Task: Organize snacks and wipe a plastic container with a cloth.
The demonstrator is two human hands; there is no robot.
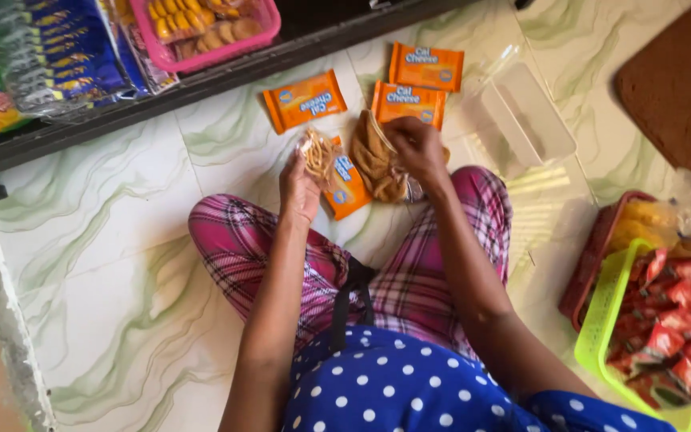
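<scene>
Left hand [299, 186] grips small snack bag [319, 152]; right hand [416, 144] grips brown bag [376, 160]; orange packets [304, 99] on floor.

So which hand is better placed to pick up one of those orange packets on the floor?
Probably the right hand: it sits just below an orange packet and grips only the edge of a brown bag. The left hand is closed around a small clear bag of sticks.

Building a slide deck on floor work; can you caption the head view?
Seated person's left hand holds a small snack bag, right hand a larger one, above orange packets.
</scene>
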